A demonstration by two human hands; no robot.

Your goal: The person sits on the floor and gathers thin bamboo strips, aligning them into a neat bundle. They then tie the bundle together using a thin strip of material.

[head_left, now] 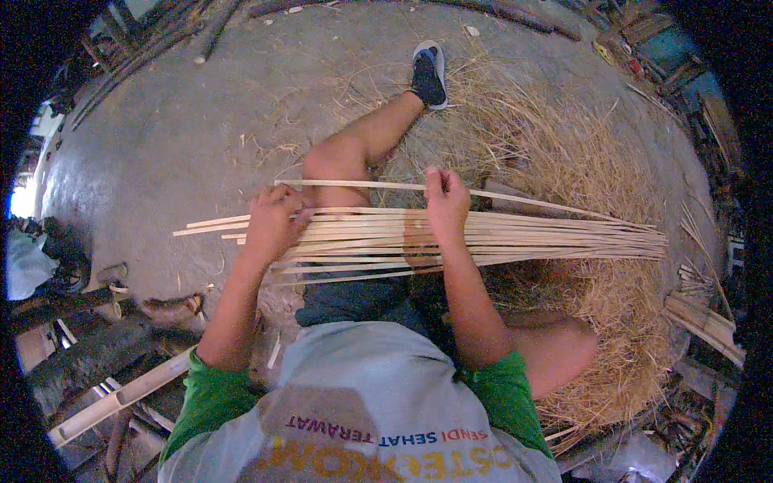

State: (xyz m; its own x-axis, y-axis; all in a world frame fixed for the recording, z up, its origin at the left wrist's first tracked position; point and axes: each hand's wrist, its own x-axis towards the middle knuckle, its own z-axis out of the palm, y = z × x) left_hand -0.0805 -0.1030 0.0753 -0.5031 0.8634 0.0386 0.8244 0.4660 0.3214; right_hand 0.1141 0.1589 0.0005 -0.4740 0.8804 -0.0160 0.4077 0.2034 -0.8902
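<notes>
While a fan of pale strips [515, 235] lies across the seated person's dark shorts [346, 304] and legs, well in from the left edge of the floor [185, 137], its gathered ends reach over a straw-like heap [620, 330] on the right. Slender and dry-looking, the strips are probably light and springy, stiff enough to hold a line yet likely to split if bent sharply. A pinch near the middle should balance one, with a second hold near an end to check its sag. At the fan's far side, the right hand [447, 205] has its fingers clamped on a single strip [386, 186]; the left hand [276, 221] curls near that strip's left end, though whether its fingers grip cannot be told. Near the floor's left edge sits what looks like a pale plastic bag [28, 262], contents hidden. Farther off, wooden poles [214, 36] lie toward the floor's far edge.
</notes>
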